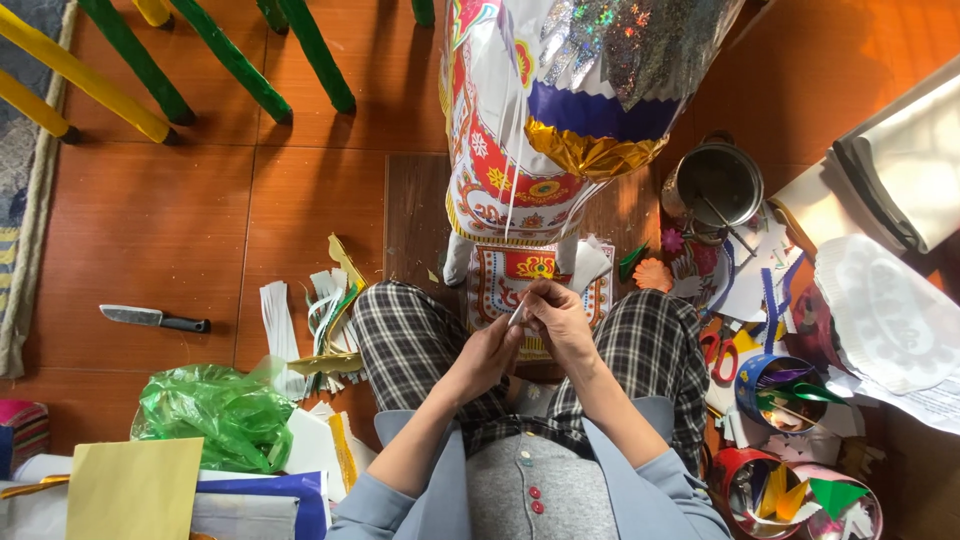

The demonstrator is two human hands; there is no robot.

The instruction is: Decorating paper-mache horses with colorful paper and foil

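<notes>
Pinching white paper strip [517,312] | between left hand [492,352], right hand [558,318] | over lap

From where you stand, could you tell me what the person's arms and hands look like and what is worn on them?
Both arms are bare from the elbow down. Grey-blue sleeves are pushed up near the elbows. The left hand and right hand wear no gloves; no rings or watch can be made out.
</notes>
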